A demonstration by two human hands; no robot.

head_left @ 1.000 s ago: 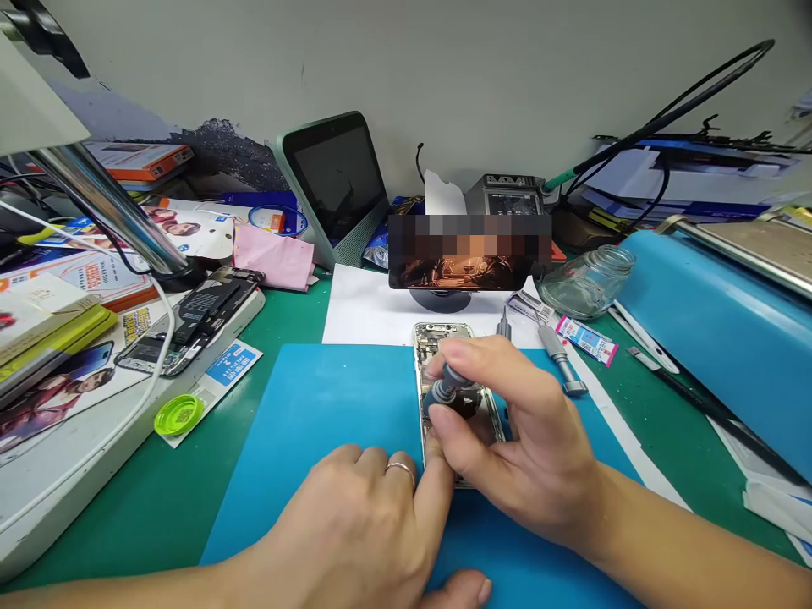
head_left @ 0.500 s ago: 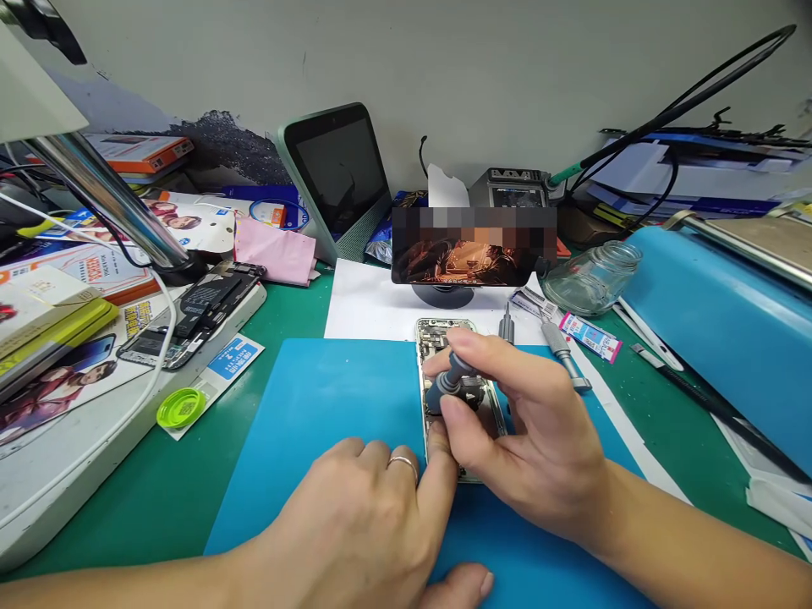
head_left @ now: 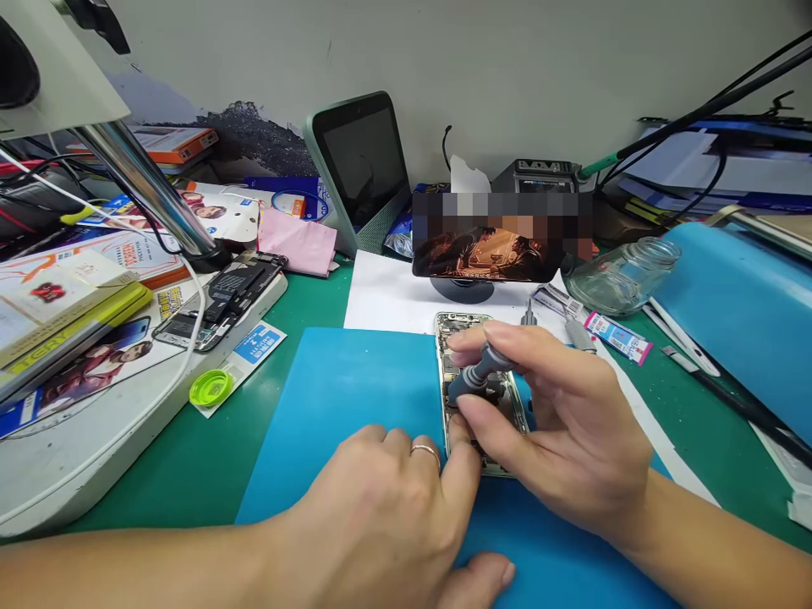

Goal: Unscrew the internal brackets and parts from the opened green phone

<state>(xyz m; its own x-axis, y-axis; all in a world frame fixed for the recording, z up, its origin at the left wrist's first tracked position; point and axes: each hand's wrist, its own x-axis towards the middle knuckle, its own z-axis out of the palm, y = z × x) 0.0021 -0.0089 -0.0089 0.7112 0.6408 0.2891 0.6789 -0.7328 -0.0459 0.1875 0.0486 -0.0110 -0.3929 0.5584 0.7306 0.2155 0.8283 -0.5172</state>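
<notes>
An opened smartphone with its inner parts bare lies on the blue mat. Between thumb and fingers, my right hand grips a small grey screwdriver, which leans to the right over the phone's middle. Its tip is too hidden to make out. My left hand, with a ring on one finger, rests palm down at the phone's lower left. The index finger presses onto the phone just below the screwdriver; the thumb stands apart, and the other fingers curl under.
Behind the phone stands a lit screen on a round stand. To its right are another screwdriver, a glass jar and tweezers. At left, a second opened phone lies on the lamp base, near a green cap.
The view has swung a little, so everything sits farther right. The screwdriver leans more to the right in my right hand. My left index finger still presses on the phone.
</notes>
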